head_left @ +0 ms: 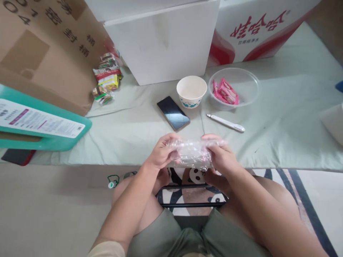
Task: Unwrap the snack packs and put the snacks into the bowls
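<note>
A crinkled clear plastic wrap (195,154) is stretched between my two hands, just over the table's front edge. My left hand (164,150) pinches its left end, and my right hand (220,151) grips the right end. Both sets of fingers are closed, a little blurred. Whether anything lies inside the plastic, I cannot tell. Beyond the hands lie a dark smartphone (173,113) and a white utility knife (225,123). Behind them stand a white paper bowl (191,92) with a blue pattern and a clear plastic bowl (249,96) holding pink-wrapped snacks (226,93).
White boxes (166,46) and a red-and-white carton (252,39) line the back. At left are a brown cardboard box (53,60), several wrapped snacks (107,78) and a green-framed label holder (77,123). A pale green cloth (289,132) covers the table.
</note>
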Action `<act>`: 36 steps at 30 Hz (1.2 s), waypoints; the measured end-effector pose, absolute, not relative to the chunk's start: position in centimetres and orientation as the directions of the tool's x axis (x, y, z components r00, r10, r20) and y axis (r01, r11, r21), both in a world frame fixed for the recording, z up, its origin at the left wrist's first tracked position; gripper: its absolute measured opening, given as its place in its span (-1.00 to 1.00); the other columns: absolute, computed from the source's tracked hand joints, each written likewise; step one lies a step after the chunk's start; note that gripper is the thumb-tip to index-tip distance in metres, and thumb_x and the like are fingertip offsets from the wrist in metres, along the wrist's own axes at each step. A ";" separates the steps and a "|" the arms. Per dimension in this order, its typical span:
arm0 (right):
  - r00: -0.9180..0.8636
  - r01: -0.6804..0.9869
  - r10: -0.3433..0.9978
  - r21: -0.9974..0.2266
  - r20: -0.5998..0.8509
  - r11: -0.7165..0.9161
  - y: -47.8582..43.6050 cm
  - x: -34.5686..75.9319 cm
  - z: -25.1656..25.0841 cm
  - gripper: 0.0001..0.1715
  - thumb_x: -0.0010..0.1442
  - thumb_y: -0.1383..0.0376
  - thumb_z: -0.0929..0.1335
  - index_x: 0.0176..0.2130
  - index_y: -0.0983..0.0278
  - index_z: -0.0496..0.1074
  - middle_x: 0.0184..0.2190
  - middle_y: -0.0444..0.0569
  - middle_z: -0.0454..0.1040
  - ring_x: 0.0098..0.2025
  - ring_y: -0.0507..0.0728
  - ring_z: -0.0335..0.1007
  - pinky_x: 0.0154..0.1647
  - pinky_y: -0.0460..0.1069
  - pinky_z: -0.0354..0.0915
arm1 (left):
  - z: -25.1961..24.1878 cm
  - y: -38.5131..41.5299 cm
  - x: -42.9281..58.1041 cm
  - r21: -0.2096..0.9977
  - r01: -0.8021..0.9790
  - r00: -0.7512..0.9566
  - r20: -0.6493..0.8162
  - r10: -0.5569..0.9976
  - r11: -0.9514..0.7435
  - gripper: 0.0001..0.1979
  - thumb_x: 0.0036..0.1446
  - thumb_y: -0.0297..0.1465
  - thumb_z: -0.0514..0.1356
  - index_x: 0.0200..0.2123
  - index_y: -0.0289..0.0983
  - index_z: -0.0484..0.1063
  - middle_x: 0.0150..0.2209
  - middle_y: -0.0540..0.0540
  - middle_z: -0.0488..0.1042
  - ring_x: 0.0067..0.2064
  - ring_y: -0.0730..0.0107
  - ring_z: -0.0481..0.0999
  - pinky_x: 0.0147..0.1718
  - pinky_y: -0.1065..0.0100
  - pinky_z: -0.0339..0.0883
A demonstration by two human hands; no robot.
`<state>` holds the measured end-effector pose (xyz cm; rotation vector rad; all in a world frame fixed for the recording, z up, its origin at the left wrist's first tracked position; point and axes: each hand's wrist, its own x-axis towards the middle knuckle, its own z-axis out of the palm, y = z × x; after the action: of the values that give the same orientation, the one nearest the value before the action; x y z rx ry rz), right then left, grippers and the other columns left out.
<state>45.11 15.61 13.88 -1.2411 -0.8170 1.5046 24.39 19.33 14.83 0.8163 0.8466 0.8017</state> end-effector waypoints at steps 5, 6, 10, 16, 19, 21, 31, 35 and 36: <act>0.009 -0.284 0.988 -0.947 -0.157 -0.148 15.9 45.7 14.2 -0.57 0.11 -0.05 0.34 -0.55 0.20 0.44 -0.55 -0.06 0.42 -0.56 0.08 0.29 -0.56 0.02 0.25 | 15.2 20.0 24.4 0.913 -0.180 0.428 -0.261 0.865 0.365 -0.52 0.01 0.03 0.30 -0.60 -0.29 0.50 -0.52 -0.10 0.47 -0.47 0.40 0.43 -0.50 0.36 0.32; 0.018 -0.246 0.990 -0.960 -0.141 -0.132 15.9 45.8 14.1 -0.53 0.15 -0.07 0.34 -0.56 0.20 0.41 -0.54 -0.05 0.41 -0.51 0.09 0.33 -0.51 0.02 0.29 | 15.2 19.9 24.4 0.943 -0.104 0.402 -0.252 0.881 0.317 -0.55 0.02 0.00 0.33 -0.58 -0.29 0.49 -0.51 -0.08 0.45 -0.45 0.43 0.40 -0.47 0.38 0.29; 0.082 -0.289 0.971 -0.938 -0.223 -0.191 15.8 45.4 13.6 -0.58 -0.05 0.08 0.56 -0.28 0.16 0.39 -0.38 -0.18 0.47 -0.43 0.04 0.36 -0.44 -0.05 0.32 | 15.2 19.4 24.4 0.981 0.059 0.403 -0.192 0.895 0.184 -0.70 -0.02 -0.23 0.46 -0.36 -0.25 0.46 -0.37 0.01 0.43 -0.41 0.51 0.35 -0.39 0.42 0.29; 0.089 -0.165 0.945 -0.940 -0.315 -0.297 15.6 44.8 14.0 -0.66 0.05 0.09 0.53 -0.33 0.24 0.43 -0.45 -0.15 0.47 -0.42 0.02 0.35 -0.39 -0.08 0.25 | 14.7 19.3 25.2 0.959 0.177 0.121 0.202 0.972 -0.221 -0.72 0.05 -0.38 0.38 -0.15 -0.17 0.46 -0.08 -0.11 0.46 -0.06 0.27 0.49 -0.04 0.25 0.43; 0.167 -0.049 0.961 -0.975 -0.221 -0.216 15.1 44.6 14.3 -0.74 0.10 0.14 0.50 -0.36 0.23 0.44 -0.43 -0.13 0.51 -0.38 0.05 0.38 -0.36 -0.07 0.28 | 14.9 18.8 26.0 0.902 0.283 0.193 0.280 0.940 -0.327 -0.70 0.12 -0.35 0.35 -0.06 -0.17 0.48 0.08 -0.20 0.47 0.18 0.09 0.44 0.22 0.09 0.32; 0.044 -0.108 0.977 -0.973 -0.208 -0.202 14.5 44.6 14.1 -0.74 0.11 0.11 0.49 -0.34 0.21 0.46 -0.44 -0.13 0.51 -0.40 0.06 0.39 -0.37 -0.04 0.31 | 15.0 18.3 26.6 0.954 0.206 0.455 0.102 0.885 -0.216 -0.53 0.16 -0.24 0.34 0.13 -0.18 0.43 0.18 -0.24 0.47 0.22 0.02 0.46 0.22 0.04 0.34; 0.076 0.176 0.990 -0.979 0.116 0.101 14.3 44.2 11.7 -0.63 0.02 0.18 0.55 -0.17 0.17 0.47 -0.16 -0.02 0.55 -0.15 0.15 0.51 -0.17 0.02 0.42 | 14.3 19.1 26.3 0.984 0.096 0.658 -0.177 0.732 0.151 -0.76 0.23 -0.31 0.15 -0.13 -0.18 0.58 0.04 -0.15 0.48 0.16 0.11 0.51 0.23 0.09 0.32; 0.152 0.276 0.987 -0.961 0.046 0.002 14.6 44.6 12.7 -0.69 0.05 0.14 0.51 -0.42 0.20 0.35 -0.43 -0.10 0.51 -0.41 0.07 0.41 -0.40 -0.05 0.29 | 15.7 19.9 24.8 0.986 0.066 0.510 -0.167 0.844 0.155 -0.86 0.09 -0.43 0.17 -0.23 -0.20 0.42 -0.13 -0.06 0.45 0.00 0.24 0.48 0.04 0.24 0.35; 0.200 0.335 0.977 -0.942 0.079 0.008 15.0 44.8 13.4 -0.67 0.02 0.13 0.51 -0.44 0.19 0.33 -0.47 -0.12 0.48 -0.45 0.06 0.36 -0.44 -0.06 0.25 | 16.0 20.2 24.2 0.986 0.029 0.437 -0.161 0.885 0.165 -0.87 0.07 -0.43 0.18 -0.26 -0.20 0.37 -0.17 -0.04 0.44 -0.03 0.28 0.46 -0.02 0.28 0.34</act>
<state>44.81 15.02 13.40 -1.5096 -1.3042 0.8371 24.25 20.24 15.97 1.2615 0.9402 0.7597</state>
